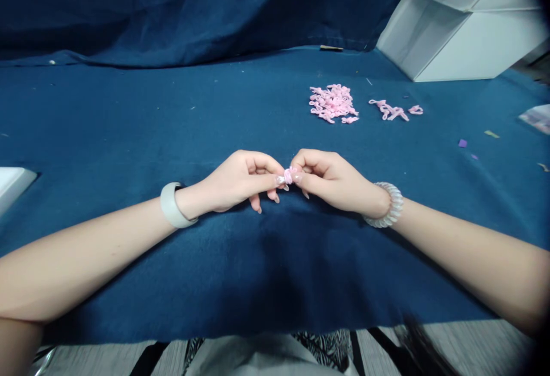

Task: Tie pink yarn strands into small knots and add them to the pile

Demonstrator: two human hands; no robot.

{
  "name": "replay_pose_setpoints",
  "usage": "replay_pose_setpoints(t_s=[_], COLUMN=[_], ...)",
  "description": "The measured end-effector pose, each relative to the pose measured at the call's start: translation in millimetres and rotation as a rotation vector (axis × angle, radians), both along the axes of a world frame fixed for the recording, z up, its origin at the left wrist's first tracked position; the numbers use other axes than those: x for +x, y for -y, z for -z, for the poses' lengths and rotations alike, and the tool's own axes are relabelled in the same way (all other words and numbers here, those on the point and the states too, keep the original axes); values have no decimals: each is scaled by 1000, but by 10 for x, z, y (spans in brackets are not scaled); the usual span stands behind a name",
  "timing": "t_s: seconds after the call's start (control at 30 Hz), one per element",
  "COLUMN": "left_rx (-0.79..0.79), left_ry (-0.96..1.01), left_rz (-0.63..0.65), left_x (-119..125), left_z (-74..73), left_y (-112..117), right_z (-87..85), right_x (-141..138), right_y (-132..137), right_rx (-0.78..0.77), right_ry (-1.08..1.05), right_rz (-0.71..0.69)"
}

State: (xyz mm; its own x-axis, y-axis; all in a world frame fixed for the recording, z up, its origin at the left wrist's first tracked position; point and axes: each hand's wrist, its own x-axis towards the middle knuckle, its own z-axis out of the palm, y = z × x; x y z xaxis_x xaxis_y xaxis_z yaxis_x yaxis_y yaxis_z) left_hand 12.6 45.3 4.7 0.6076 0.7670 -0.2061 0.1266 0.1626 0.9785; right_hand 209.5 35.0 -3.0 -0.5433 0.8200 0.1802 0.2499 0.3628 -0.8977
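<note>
Between my two hands, over the near half of the blue cloth, is a small pink knotted cord (288,176). My left hand (249,180) pinches its left end between thumb and forefinger, with the other fingers curled below. The right end is pinched by my right hand (329,180), fingertips almost meeting those of the left. Parts of the cord are hidden under the fingertips. Beyond my hands lies a pile of pink knotted cords (333,102) with small loops. A smaller group of pink cords (390,110) sits to its right.
A blue cloth (150,118) covers the table. At the back right stands a white box with compartments (464,38). A white object (15,187) shows at the left edge. Purple scraps (462,143) and a yellowish scrap (491,134) lie on the right.
</note>
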Motion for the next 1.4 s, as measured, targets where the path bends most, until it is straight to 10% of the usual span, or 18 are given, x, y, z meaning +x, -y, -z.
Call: replay_pose_setpoints(t_s=[0.4, 0.73, 1.4], left_rx=[11, -46, -175], left_ry=[-9, 16, 117], left_rz=[0, -52, -183], left_x=[-23, 7, 4], left_z=[26, 3, 2], left_y=[-6, -15, -37], right_z=[50, 45, 93], right_x=[4, -16, 35], right_y=[6, 46, -23], right_rx=[-75, 232, -57], right_ry=[-41, -74, -303], right_rz=[15, 143, 337])
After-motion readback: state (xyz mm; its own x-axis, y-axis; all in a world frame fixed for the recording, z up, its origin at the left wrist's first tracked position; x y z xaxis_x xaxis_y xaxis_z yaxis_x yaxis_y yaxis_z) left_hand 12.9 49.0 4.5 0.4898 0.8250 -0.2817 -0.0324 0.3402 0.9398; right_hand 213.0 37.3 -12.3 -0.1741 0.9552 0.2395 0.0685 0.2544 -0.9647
